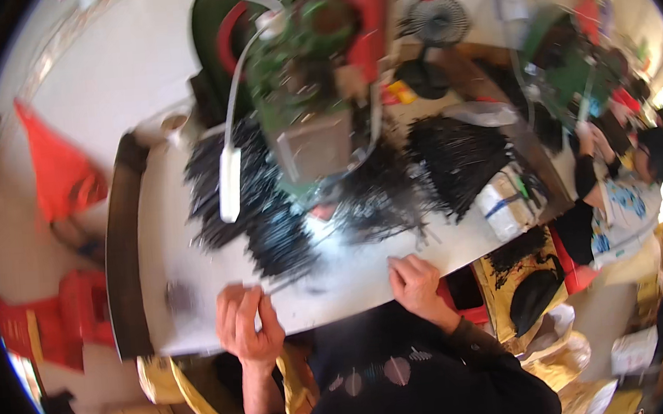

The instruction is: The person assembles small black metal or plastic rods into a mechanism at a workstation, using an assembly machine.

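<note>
My left hand (249, 326) is curled, thumb against fingers, over the front edge of the white worktable (168, 259). A thin black strip (292, 280) runs from beside its fingertips toward the piles; I cannot tell whether the fingers grip it. My right hand (418, 287) is closed at the table's front edge, and what it holds, if anything, does not show. Beyond both hands stands a green machine (298, 77) with a lamp-lit work spot at its base. Black thin strips (271, 235) lie heaped left of it, and another heap (460, 162) lies to the right.
A white lamp (230, 184) hangs on a cable before the machine. On the table's right is a wrapped white bundle (506, 202); behind stands a black fan (435, 24). Yellow sacks (557, 356) sit below. At right, another person (627, 199) works at a second machine.
</note>
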`<state>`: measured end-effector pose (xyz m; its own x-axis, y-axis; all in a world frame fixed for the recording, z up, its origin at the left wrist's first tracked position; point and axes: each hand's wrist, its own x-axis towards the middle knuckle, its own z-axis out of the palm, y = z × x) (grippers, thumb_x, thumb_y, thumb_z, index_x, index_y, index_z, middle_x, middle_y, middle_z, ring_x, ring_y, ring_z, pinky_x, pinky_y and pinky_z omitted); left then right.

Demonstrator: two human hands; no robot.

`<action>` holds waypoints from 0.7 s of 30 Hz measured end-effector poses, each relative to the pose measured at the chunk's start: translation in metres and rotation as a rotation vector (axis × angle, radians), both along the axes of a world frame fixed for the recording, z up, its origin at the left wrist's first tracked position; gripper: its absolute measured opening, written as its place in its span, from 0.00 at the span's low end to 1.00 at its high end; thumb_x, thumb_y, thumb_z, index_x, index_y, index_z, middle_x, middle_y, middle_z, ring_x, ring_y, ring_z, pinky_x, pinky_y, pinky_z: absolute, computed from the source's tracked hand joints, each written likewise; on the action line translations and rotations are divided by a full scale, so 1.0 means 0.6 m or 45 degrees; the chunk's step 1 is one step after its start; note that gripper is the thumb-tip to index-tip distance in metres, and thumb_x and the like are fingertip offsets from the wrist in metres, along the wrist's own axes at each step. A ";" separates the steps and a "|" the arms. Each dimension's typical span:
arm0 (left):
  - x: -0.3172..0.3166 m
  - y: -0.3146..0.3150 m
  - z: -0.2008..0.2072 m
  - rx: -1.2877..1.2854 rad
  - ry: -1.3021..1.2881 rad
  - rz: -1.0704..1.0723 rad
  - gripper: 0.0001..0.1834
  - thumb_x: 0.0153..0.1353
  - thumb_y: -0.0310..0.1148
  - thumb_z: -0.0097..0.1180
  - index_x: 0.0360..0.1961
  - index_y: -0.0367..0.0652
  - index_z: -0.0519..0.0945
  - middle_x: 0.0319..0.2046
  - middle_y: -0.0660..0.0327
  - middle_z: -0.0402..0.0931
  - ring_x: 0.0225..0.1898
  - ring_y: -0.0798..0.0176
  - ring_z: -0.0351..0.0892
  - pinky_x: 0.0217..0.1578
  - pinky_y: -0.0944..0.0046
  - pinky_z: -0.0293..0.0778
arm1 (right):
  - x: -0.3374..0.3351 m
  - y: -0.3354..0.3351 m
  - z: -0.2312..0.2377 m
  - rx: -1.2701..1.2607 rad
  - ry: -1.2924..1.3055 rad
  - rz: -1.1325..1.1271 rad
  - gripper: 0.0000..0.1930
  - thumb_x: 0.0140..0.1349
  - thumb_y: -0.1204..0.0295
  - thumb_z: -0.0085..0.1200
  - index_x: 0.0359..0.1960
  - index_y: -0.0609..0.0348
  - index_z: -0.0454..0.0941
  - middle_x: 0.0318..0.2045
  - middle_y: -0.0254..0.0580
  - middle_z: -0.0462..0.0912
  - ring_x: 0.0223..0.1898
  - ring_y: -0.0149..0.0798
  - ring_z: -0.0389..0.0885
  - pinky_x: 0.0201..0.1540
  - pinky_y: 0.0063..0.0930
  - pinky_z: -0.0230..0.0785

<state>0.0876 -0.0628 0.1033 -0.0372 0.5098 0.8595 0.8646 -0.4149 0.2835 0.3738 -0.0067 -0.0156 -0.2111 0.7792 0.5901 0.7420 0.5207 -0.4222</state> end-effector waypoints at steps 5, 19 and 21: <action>-0.005 -0.013 0.104 0.303 -0.174 -0.162 0.19 0.73 0.40 0.46 0.43 0.31 0.76 0.26 0.48 0.79 0.29 0.49 0.80 0.39 0.42 0.80 | 0.011 0.015 0.069 -0.422 0.469 0.265 0.14 0.58 0.81 0.61 0.47 0.61 0.84 0.27 0.42 0.83 0.28 0.35 0.82 0.34 0.29 0.74; -0.002 -0.108 0.185 0.659 -0.728 -0.975 0.17 0.71 0.50 0.45 0.38 0.48 0.75 0.29 0.66 0.75 0.28 0.60 0.70 0.31 0.53 0.64 | -0.080 -0.001 0.409 0.157 1.687 1.857 0.09 0.55 0.62 0.70 0.31 0.50 0.84 0.30 0.20 0.84 0.30 0.14 0.80 0.31 0.18 0.74; -0.034 -0.077 0.174 0.561 -0.760 -0.941 0.16 0.71 0.49 0.46 0.37 0.48 0.75 0.28 0.67 0.75 0.28 0.62 0.70 0.31 0.55 0.64 | -0.071 0.001 0.399 0.088 1.680 1.798 0.09 0.55 0.61 0.69 0.31 0.50 0.84 0.30 0.20 0.84 0.29 0.14 0.80 0.30 0.18 0.74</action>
